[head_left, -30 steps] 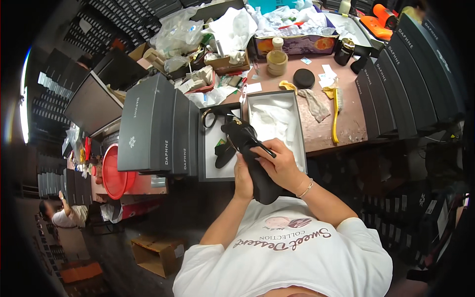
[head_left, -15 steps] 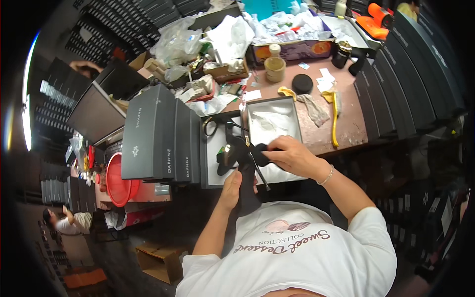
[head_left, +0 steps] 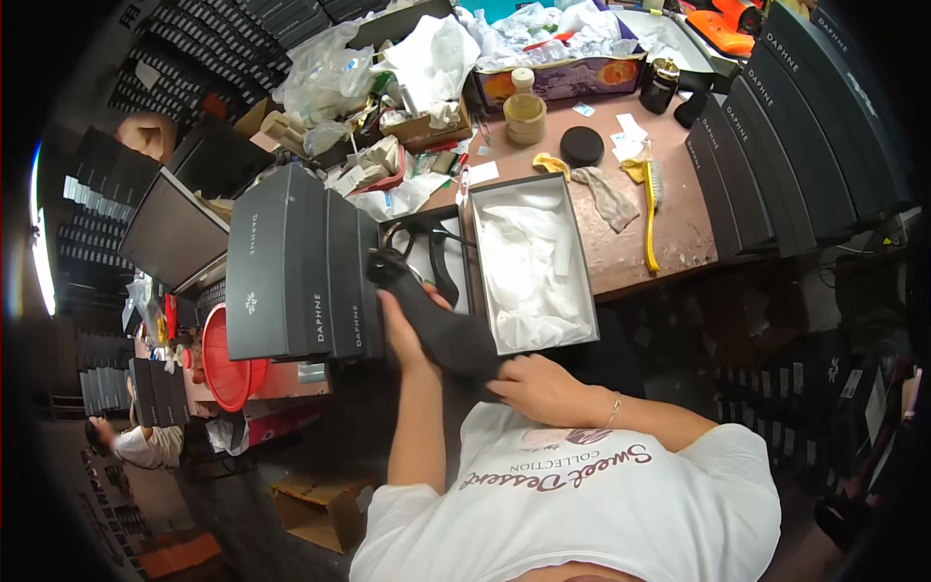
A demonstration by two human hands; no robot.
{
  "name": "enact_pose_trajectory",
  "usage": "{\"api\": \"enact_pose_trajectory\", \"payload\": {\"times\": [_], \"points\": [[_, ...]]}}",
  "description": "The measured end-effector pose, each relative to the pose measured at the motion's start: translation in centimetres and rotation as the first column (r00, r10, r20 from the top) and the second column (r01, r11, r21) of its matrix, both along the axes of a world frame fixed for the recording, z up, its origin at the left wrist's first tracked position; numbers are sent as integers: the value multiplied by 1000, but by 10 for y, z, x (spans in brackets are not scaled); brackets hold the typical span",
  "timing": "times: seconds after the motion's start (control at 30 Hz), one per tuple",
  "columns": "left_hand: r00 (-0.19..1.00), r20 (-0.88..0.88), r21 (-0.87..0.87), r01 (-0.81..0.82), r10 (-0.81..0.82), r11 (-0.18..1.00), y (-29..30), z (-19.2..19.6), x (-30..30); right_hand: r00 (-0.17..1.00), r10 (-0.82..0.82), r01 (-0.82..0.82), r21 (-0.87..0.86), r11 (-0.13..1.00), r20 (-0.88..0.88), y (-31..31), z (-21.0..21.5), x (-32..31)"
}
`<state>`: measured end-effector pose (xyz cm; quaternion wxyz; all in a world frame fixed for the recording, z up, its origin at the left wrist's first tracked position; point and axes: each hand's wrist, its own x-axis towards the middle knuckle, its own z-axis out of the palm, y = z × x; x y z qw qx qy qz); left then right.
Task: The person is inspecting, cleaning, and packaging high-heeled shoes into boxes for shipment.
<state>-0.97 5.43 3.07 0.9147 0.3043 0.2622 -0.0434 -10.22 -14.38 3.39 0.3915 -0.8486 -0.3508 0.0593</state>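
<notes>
A black heeled sandal [head_left: 448, 335] is held low in front of my shirt, its long dark sole facing up. My left hand [head_left: 405, 328] grips it from the side nearest the stacked boxes, around the narrower end. At the wide toe end, the fingers of my right hand [head_left: 545, 388] are closed on the edge. Beyond it, another black strappy shoe [head_left: 444, 269] lies in a dark, white-lined shoebox part [head_left: 464, 218], partly hidden by the held sandal. Beside that stands an open shoebox [head_left: 589, 308] with crumpled white tissue paper [head_left: 529, 267] inside.
Dark shoeboxes [head_left: 276, 272] stand at the left; more boxes [head_left: 776, 155] rise at the right. Across the table are a yellow-handled brush [head_left: 652, 223], a cloth [head_left: 609, 199], a round black lid [head_left: 582, 146], a jar [head_left: 525, 116] and piled packaging. A red basin [head_left: 221, 359] sits farther left.
The sandal has come down toward my body and turned sole up. My right hand has moved down from the straps to the toe end; my left hand has shifted left and up.
</notes>
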Motion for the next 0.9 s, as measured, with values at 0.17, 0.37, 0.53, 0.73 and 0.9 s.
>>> {"api": "enact_pose_trajectory", "payload": {"times": [0.17, 0.37, 0.53, 0.73, 0.9], "points": [[989, 145, 143, -12, -8, 990, 19, 20, 23, 946, -208, 260, 198, 945, -250, -78, 30, 9], [985, 166, 155, 26, -52, 988, -13, 20, 19, 882, -463, 416, 318, 852, 86, -73, 68, 65], [974, 223, 193, -7, -37, 981, -5, 9, 25, 995, 33, -30, -36, 999, 96, -4, 12, 43], [821, 500, 430, 43, -277, 902, 33, 34, 27, 889, -458, 446, 276, 852, -23, -104, 43, 43], [758, 625, 341, -54, -184, 938, 4, 17, 26, 759, -618, 649, 328, 687, -206, -124, 45, 84]]}}
